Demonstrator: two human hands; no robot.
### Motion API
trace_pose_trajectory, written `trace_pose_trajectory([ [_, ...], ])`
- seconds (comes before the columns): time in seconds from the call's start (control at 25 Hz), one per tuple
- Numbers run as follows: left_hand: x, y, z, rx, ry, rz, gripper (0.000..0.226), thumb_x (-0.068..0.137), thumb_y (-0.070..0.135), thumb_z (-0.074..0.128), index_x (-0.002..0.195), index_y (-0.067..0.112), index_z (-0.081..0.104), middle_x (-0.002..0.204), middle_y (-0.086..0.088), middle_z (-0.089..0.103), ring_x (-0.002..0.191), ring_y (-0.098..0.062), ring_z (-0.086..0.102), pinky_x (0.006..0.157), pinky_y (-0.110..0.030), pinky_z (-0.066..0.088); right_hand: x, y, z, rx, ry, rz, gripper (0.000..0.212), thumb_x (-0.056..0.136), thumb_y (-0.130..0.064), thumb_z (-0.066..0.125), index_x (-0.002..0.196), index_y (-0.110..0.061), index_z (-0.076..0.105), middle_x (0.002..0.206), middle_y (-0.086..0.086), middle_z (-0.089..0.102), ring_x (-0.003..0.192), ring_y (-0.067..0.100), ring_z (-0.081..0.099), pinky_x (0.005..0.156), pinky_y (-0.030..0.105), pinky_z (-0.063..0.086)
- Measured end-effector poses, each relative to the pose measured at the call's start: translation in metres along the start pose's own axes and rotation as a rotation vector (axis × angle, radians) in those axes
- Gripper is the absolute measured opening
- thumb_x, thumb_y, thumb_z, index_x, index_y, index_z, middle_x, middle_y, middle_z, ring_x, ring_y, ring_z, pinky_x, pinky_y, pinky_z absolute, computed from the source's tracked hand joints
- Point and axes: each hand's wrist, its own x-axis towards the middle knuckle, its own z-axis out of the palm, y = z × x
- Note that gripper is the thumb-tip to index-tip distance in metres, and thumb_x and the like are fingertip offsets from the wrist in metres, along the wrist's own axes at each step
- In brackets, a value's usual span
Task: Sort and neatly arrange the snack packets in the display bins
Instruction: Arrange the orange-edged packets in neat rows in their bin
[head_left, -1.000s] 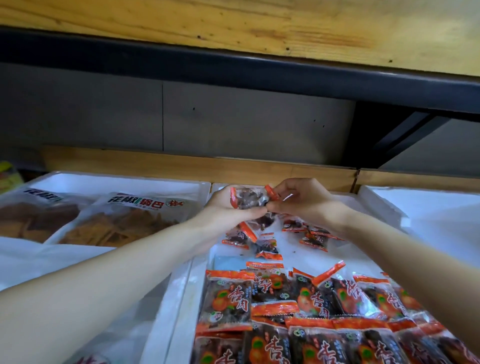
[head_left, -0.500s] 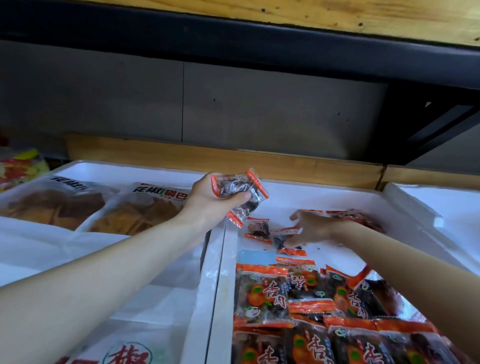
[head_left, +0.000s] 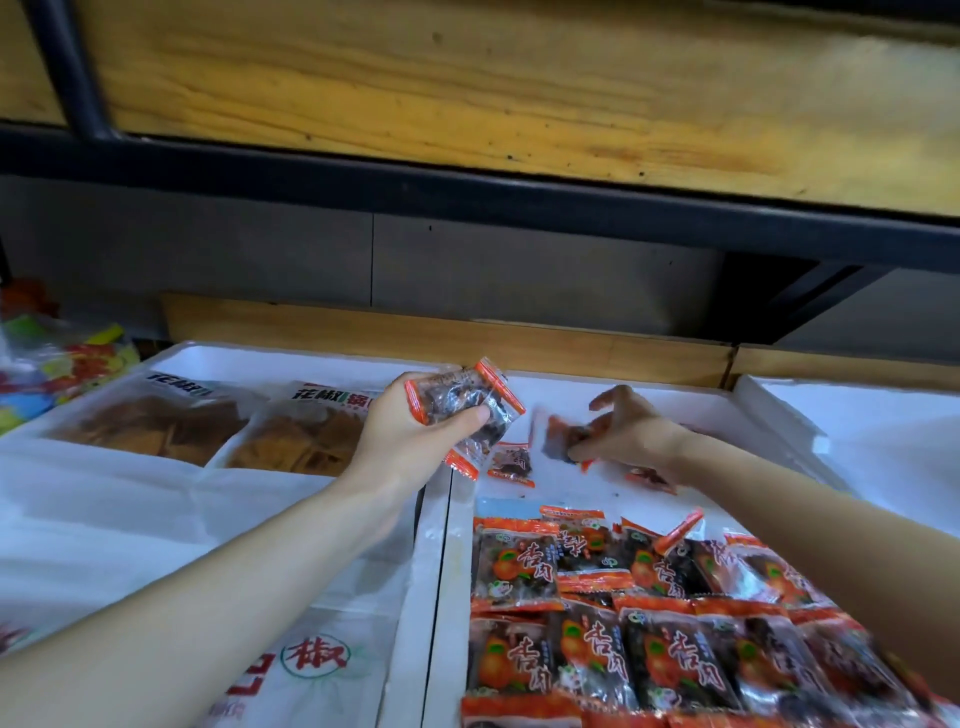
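Observation:
My left hand (head_left: 410, 436) grips a small stack of clear snack packets (head_left: 462, 405) with orange ends, above the left edge of the white foam bin (head_left: 444, 545). To its right, my right hand (head_left: 631, 431) pinches one blurred packet (head_left: 563, 441) just above the bin floor at the back. Two loose packets lie nearby, one (head_left: 511, 462) between my hands and another (head_left: 652, 478) under my right wrist. Rows of the same orange-ended packets (head_left: 613, 623) fill the front of the bin, laid flat and overlapping.
A second white bin (head_left: 218, 358) on the left holds large bags of brown crisps (head_left: 150, 426) and white printed wrapping (head_left: 156, 519). Another white bin (head_left: 857, 415) stands at the right. Colourful packets (head_left: 57, 364) sit far left. A wooden shelf with a dark rail (head_left: 467, 192) hangs overhead.
My hands have parted: the left keeps the stack of packets, while the right dropped to the bin floor and picked up a loose packet. The view has shifted up and left.

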Motion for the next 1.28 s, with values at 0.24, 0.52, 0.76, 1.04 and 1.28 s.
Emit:
trace_pose_trajectory([
  [0.24, -0.034, 0.021, 0.002, -0.122, 0.06, -0.04, 0.028, 0.079, 0.014, 0.076, 0.104, 0.018, 0.063, 0.094, -0.001, 0.072, 0.084, -0.015, 0.069, 0.059, -0.021, 0.047, -0.05, -0.025, -0.023, -0.005, -0.013, -0.132, 0.02, 0.09, -0.017, 0.061, 0.108, -0.016, 0.052, 0.104, 0.009, 0.061, 0.078, 0.022, 0.063, 0.069, 0.03, 0.057],
  [0.52, -0.056, 0.028, 0.011, -0.247, 0.094, -0.117, 0.033, 0.078, 0.018, 0.078, 0.107, 0.02, 0.063, 0.099, -0.002, 0.073, 0.092, -0.02, 0.07, 0.085, -0.042, 0.057, -0.07, -0.026, -0.03, -0.343, -0.246, -0.161, 0.016, 0.098, -0.021, 0.046, 0.113, -0.025, 0.048, 0.109, -0.001, 0.057, 0.097, 0.015, 0.056, 0.08, 0.025, 0.043],
  [0.76, -0.067, 0.024, 0.018, -0.364, 0.087, -0.157, 0.031, 0.08, 0.017, 0.076, 0.108, 0.02, 0.063, 0.097, -0.002, 0.074, 0.084, -0.016, 0.072, 0.068, -0.028, 0.058, -0.075, -0.017, 0.005, -0.323, -0.358, -0.141, 0.03, 0.099, -0.009, 0.037, 0.127, -0.014, 0.044, 0.105, -0.001, 0.051, 0.092, 0.029, 0.055, 0.08, 0.036, 0.047],
  [1.04, -0.068, 0.01, 0.014, -0.328, 0.1, -0.163, 0.034, 0.078, 0.016, 0.078, 0.106, 0.021, 0.06, 0.102, -0.004, 0.072, 0.096, -0.021, 0.069, 0.088, -0.042, 0.055, -0.072, -0.007, 0.027, -0.206, -0.112, -0.107, 0.028, 0.094, 0.004, 0.035, 0.116, -0.014, 0.037, 0.093, 0.001, 0.05, 0.076, 0.011, 0.049, 0.056, 0.02, 0.042],
  [1.28, -0.079, 0.012, 0.014, -0.323, 0.083, -0.157, 0.033, 0.08, 0.016, 0.076, 0.107, 0.02, 0.058, 0.1, -0.001, 0.072, 0.091, -0.014, 0.069, 0.067, -0.023, 0.049, -0.073, -0.007, 0.038, -0.156, -0.005, -0.059, 0.022, 0.095, 0.001, 0.037, 0.116, -0.007, 0.04, 0.099, 0.007, 0.053, 0.075, 0.01, 0.049, 0.054, 0.02, 0.04],
])
